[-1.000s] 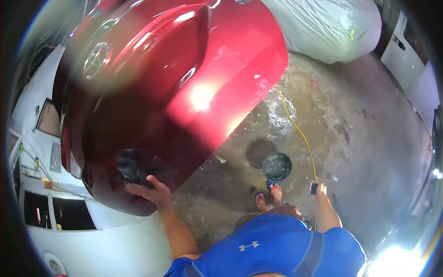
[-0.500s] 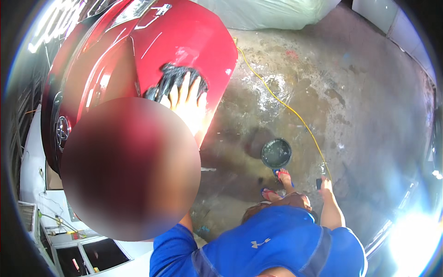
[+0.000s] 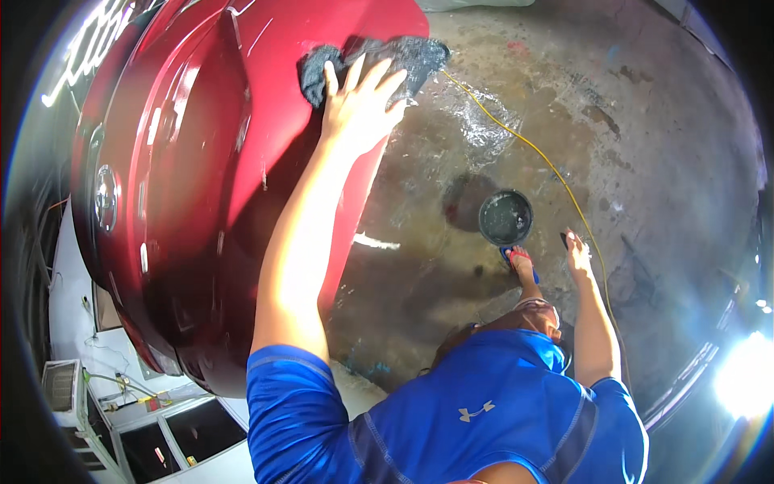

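Spread fingers of my left hand [image 3: 361,105] lie flat on a wet, bunched black cloth [image 3: 419,64], pressing it against the red car [image 3: 274,105]. Part of the cloth sticks out past the panel's right edge. Lower right, beside the yellow hose or cord [image 3: 556,169], my right hand [image 3: 577,252] hangs over the floor. Its fingers are closed on a small dark thing [image 3: 564,239], whose kind I cannot make out. A dark round bucket [image 3: 505,218] with liquid in it stands on the floor, left of that hand.
Wet patches mark the concrete floor [image 3: 451,282]. My foot in a blue and red flip-flop [image 3: 522,260] is just below the bucket. A bright light [image 3: 746,375] glares at the lower right. White framed panels [image 3: 193,440] stand at the lower left.
My left hand and the black cloth have slid up and right across the panel to its edge. My right hand has risen in the picture, still with the small dark thing.
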A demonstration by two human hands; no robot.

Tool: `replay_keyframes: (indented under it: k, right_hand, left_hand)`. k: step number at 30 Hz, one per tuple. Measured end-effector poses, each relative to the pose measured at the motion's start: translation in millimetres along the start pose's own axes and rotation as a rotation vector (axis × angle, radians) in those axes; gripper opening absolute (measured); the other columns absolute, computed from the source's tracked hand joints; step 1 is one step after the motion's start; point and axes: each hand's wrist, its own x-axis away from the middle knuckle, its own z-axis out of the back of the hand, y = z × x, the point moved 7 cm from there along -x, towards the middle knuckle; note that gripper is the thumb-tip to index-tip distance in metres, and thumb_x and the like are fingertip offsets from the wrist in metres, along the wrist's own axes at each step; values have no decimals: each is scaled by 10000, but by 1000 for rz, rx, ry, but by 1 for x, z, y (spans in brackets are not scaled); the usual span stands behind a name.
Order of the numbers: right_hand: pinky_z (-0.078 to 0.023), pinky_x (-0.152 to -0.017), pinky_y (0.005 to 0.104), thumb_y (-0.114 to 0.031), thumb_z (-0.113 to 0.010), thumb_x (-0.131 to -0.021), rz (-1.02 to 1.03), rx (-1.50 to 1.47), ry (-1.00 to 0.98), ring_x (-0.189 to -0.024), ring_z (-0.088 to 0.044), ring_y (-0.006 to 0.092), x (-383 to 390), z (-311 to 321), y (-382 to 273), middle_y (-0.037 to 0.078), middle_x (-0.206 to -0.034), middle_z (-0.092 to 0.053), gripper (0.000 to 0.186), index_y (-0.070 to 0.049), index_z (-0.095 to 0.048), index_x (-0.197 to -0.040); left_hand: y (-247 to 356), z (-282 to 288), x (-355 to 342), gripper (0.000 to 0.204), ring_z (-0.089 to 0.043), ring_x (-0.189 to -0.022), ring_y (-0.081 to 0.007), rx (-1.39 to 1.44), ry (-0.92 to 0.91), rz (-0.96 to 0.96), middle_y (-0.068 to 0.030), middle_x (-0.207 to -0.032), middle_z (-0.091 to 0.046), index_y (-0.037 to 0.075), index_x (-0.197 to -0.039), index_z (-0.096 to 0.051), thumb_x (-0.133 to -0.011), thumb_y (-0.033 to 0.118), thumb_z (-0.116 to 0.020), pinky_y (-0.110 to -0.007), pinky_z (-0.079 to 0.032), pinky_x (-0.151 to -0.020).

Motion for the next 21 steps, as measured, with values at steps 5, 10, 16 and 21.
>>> replay_keyframes:
  k: [5, 10, 16, 21]
  right_hand:
    - [-386, -1207, 398, -616, -474, -1078, 241, -122, -141, -1446, -536, 322, 63, -90, -107, 238, -1503, -612, 759, -14, -540, -1535]
    - [-332, -1245, 387, -472, -459, -1131, 495, -186, -219, -1496, -476, 298, 144, -179, -220, 220, -1560, -559, 643, 12, -502, -1552]
    - [-285, -1284, 470, -296, -509, -1110, 1113, -56, 283, -1500, -425, 451, 215, -215, -366, 322, -1568, -480, 564, 81, -457, -1525]
    - [-386, -1172, 589, -103, -654, -910, 1383, 181, 189, -1366, -475, 509, 374, -338, -363, 343, -1404, -499, 563, 136, -485, -1391]
  left_hand:
    - [25, 77, 188, 603, -422, -1492, -378, 15, -103, 60, -37, -1594, -512, 303, -1507, -608, -923, 364, -745, -768, -156, -1235]
    - [42, 126, 412, 636, -452, -1424, -410, -41, -186, 268, -77, -1541, -530, 271, -1482, -626, -867, 349, -772, -779, -161, -1219]
    - [30, 139, 672, 758, -401, -1407, -547, -285, 5, 800, -225, -1524, -462, 117, -1439, -555, -888, 593, -766, -804, -193, -1171]
    - [25, 137, 725, 856, -320, -1480, -597, -253, 247, 952, -353, -1630, -306, -3, -1490, -401, -924, 537, -747, -739, -244, -1192]
